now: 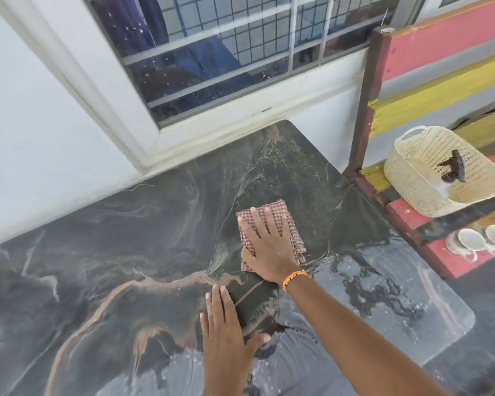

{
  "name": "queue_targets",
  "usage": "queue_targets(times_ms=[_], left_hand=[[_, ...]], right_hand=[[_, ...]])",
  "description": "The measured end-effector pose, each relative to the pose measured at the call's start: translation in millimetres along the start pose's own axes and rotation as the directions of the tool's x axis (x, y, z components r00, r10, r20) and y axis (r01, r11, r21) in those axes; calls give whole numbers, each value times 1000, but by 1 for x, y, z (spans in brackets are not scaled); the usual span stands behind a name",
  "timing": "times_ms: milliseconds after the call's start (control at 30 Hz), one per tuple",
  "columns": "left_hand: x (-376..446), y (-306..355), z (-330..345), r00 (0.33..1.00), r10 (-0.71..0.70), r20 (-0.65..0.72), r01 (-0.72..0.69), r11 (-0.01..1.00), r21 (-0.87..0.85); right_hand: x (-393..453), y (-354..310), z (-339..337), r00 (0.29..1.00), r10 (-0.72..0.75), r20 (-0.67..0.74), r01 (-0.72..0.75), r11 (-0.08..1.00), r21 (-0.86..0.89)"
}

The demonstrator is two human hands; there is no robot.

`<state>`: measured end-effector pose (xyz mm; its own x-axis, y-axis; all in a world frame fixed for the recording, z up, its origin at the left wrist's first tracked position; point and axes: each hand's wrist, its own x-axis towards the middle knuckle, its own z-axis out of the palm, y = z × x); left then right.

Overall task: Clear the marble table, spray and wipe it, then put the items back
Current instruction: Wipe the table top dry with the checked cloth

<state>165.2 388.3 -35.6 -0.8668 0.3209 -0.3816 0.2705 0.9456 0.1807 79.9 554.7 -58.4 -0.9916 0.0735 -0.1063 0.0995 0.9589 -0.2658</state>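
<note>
A plain white plastered wall (pixel 37 118) fills the left side. Set into it is a wide white-framed window (pixel 206 58) with dark glass, speckled with droplets, behind a grey metal grid of bars; blue fabric shows dimly through the glass. To the right stands a wooden bench (pixel 429 61) of painted slats in red, yellow and grey, with a dark brown post at its corner. A cream woven plastic basket (pixel 412 184) and two white ceramic cups (pixel 480 241) sit on its seat. Soft daylight falls evenly.
</note>
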Motion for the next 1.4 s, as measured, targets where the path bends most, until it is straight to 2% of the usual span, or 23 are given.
queue_targets(times_ms=[133,200,267,300,333,400,467,567,667,733,833,933,1000,1067,1133,1200,1267,1333,1400], left_hand=[[-19,0,3,999,53,-2,-53,998,28],[-25,4,6,997,37,68,-38,999,17],[-32,14,8,991,65,113,-68,997,21],[-34,22,3,979,68,193,-71,997,7],[-36,31,5,974,109,200,-114,993,14],[-39,39,8,949,83,305,-81,997,-18],[-43,44,8,954,81,288,-95,995,37],[-48,45,9,963,87,256,-97,995,28],[-49,44,11,963,91,254,-102,994,29],[-49,44,12,965,95,245,-101,995,9],[-49,45,10,967,106,230,-108,994,-6],[-51,42,10,970,114,215,-103,993,-63],[-57,39,14,979,108,173,-87,989,-123],[-60,34,23,987,129,96,-117,986,-122],[-62,32,26,985,136,109,-126,988,-89],[-67,32,26,980,143,140,-135,989,-66],[-71,31,23,979,158,133,-148,986,-79],[-74,31,21,977,154,148,-139,984,-107],[-75,28,19,985,131,113,-113,982,-154]], right_hand=[[-19,-30,10,939,-336,72,337,942,-5],[-34,-20,14,909,-411,73,413,911,-8],[-50,2,13,907,-418,50,420,907,-46],[-57,17,11,918,-395,35,396,915,-73],[-63,35,9,939,-345,19,345,934,-96],[-73,75,-2,984,-179,-11,177,978,-108],[-84,116,-17,998,28,-52,-33,995,-96],[-111,160,-29,944,317,-88,-323,944,-72],[-140,158,-25,861,489,-138,-496,868,-20],[-150,137,-17,849,516,-112,-519,855,-2],[-148,93,-7,896,433,-100,-436,900,-4],[-137,47,2,960,269,-79,-271,962,-24],[-137,23,9,993,105,-48,-106,994,-16],[-146,14,14,998,-65,-6,65,998,-12],[-160,25,14,988,-156,-13,155,987,-30],[-171,48,12,989,-143,-34,141,988,-56],[-173,75,5,998,-46,-49,41,994,-97],[-171,100,-6,993,104,-58,-109,989,-95],[-170,110,-10,953,298,-61,-301,952,-49]])
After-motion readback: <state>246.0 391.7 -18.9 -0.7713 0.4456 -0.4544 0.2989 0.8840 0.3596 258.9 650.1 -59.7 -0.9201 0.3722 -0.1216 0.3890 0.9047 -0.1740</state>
